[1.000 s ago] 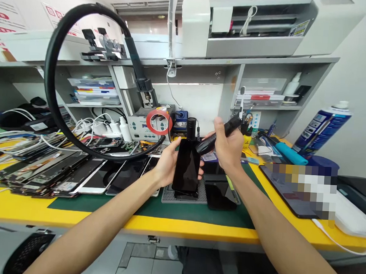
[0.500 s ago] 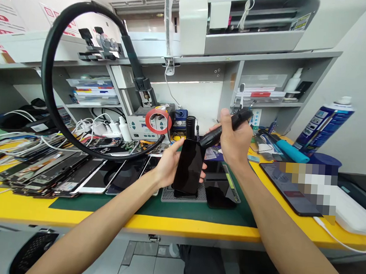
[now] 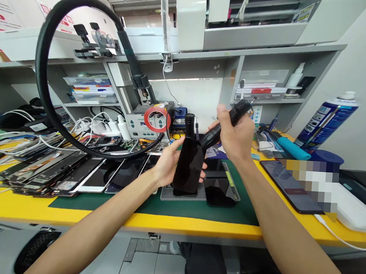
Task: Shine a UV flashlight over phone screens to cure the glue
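My left hand (image 3: 166, 165) is wrapped round a phone (image 3: 188, 164) with a dark screen, tilted up towards me above a grey perforated mat (image 3: 167, 193). Closed round a black, flashlight-like tool (image 3: 213, 135), my right hand (image 3: 237, 136) keeps its wide end near the phone's upper right corner. Whether the two touch, I cannot tell. Just behind the phone's top edge stands a black cylinder (image 3: 189, 125) that resembles a flashlight, a dark cord beside it. Another dark phone (image 3: 219, 191) lies on the mat to the right.
Stacked phone screens (image 3: 47, 174) and white cables crowd the left side. A thick black hose (image 3: 41, 62) arches over them from a soldering station (image 3: 137, 126). On the right are a blue spray can (image 3: 326, 121), a tablet-like device (image 3: 287, 182) and a white box (image 3: 352, 209).
My view has shifted slightly. Both hands keep their hold on the phone and the black tool, with almost no movement; the phone's tilt has changed a little.
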`<state>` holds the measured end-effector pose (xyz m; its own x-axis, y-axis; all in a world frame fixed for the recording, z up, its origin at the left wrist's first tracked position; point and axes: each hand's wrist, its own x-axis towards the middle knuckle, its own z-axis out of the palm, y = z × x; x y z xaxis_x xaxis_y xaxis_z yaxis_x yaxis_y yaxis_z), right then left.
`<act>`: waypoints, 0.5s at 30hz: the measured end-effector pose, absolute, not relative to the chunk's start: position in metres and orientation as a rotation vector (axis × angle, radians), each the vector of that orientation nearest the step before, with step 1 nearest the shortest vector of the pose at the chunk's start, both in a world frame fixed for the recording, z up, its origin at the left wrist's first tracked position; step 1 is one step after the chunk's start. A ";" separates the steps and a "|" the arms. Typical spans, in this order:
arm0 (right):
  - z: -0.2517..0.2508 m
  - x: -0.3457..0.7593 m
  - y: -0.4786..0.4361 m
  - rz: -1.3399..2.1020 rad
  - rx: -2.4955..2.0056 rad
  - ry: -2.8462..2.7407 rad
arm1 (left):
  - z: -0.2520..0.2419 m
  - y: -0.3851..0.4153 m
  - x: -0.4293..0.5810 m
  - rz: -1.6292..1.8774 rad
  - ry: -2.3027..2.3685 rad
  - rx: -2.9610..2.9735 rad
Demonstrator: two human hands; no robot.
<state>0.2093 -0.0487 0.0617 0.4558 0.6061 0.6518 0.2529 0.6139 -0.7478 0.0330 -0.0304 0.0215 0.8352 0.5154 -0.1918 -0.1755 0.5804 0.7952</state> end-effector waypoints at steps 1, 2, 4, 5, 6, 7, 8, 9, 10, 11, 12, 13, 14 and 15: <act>0.062 0.210 -0.048 0.258 -0.930 -1.104 | 0.022 -0.031 0.033 0.420 0.432 0.861; 0.062 0.211 -0.048 0.257 -0.934 -1.092 | 0.022 -0.031 0.033 0.421 0.431 0.860; 0.061 0.213 -0.046 0.274 -0.939 -1.066 | 0.022 -0.031 0.033 0.421 0.426 0.856; 0.061 0.214 -0.045 0.294 -0.939 -1.050 | 0.022 -0.032 0.034 0.418 0.423 0.853; 0.061 0.215 -0.044 0.314 -0.937 -1.032 | 0.022 -0.032 0.034 0.416 0.421 0.850; 0.060 0.215 -0.043 0.331 -0.930 -1.013 | 0.022 -0.032 0.034 0.413 0.420 0.846; 0.061 0.216 -0.041 0.348 -0.914 -0.992 | 0.022 -0.032 0.034 0.410 0.420 0.844; 0.061 0.217 -0.039 0.375 -0.886 -0.966 | 0.022 -0.031 0.034 0.409 0.419 0.843; 0.062 0.218 -0.038 0.417 -0.849 -0.938 | 0.022 -0.031 0.034 0.405 0.420 0.843; 0.063 0.219 -0.037 0.475 -0.806 -0.913 | 0.022 -0.031 0.035 0.403 0.422 0.843; 0.064 0.220 -0.037 0.542 -0.762 -0.893 | 0.021 -0.031 0.035 0.399 0.426 0.843; 0.066 0.220 -0.037 0.613 -0.720 -0.876 | 0.021 -0.031 0.035 0.396 0.431 0.842; 0.068 0.219 -0.037 0.675 -0.682 -0.861 | 0.021 -0.031 0.035 0.394 0.437 0.842; 0.070 0.218 -0.038 0.722 -0.648 -0.851 | 0.021 -0.032 0.036 0.392 0.442 0.841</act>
<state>0.2182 -0.0383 0.0696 0.4589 0.7773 0.4305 -0.2981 0.5911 -0.7495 0.0359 -0.0316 0.0206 0.8402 0.4968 -0.2172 -0.1568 0.6060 0.7798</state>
